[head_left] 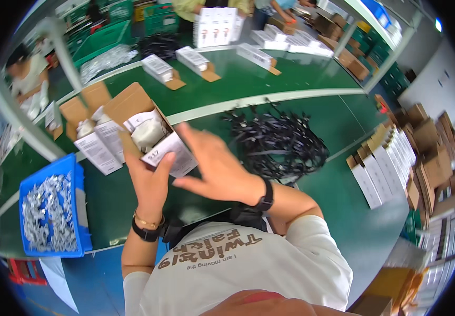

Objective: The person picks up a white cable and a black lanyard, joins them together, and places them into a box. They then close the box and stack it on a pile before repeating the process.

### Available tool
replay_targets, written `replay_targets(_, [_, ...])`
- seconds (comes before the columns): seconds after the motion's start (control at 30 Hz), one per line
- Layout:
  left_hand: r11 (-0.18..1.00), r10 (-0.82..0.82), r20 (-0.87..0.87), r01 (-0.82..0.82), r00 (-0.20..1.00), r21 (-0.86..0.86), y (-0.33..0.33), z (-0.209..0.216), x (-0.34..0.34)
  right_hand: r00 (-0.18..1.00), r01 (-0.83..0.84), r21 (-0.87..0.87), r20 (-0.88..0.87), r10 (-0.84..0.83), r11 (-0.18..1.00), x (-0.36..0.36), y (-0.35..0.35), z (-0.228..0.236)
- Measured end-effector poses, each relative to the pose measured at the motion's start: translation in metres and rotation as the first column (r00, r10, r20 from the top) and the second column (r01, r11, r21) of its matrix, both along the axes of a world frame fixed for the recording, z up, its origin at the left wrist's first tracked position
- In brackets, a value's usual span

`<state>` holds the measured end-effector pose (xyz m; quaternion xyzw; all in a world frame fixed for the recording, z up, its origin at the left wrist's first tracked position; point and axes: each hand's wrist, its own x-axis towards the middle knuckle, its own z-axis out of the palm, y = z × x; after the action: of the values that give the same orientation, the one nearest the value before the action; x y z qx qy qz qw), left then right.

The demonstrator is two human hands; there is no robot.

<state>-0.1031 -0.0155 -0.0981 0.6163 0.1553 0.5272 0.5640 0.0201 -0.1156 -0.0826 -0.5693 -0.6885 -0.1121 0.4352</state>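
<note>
My left hand (151, 184) grips the near left side of a white carton (174, 154), its thumb lying along the front panel. The carton stands tilted with its brown flap (131, 101) raised, and a white rounded object (147, 135) shows inside beside some folded paper. At the carton's right side, my right hand (214, 171) holds nothing visible; its fingers are spread and slightly blurred. Two similar open cartons (100, 150) stand just to the left, with white contents showing.
A pile of black cords or straps (277, 142) lies right of my hands. A blue bin (82, 210) of silvery wrapped pieces sits at the left. White cartons (377, 174) are lined up at the right; more cartons (193, 59) lie on the far green belt, where other people work.
</note>
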Motion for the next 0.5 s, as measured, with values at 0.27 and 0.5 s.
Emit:
replay_targets(0.27, [0.666,-0.546,-0.451,0.692,0.706,0.278,-0.051,0.037,0.003,0.942,0.063,-0.025,-0.329,-0.068,0.998,0.084,-0.076,0.011])
replay_targets(0.5, [0.416,-0.359,-0.731,0.8,0.581,0.432,-0.026,0.025,0.013,0.414,0.899,-0.184,0.058,-0.908,0.398,0.148,-0.228,0.016])
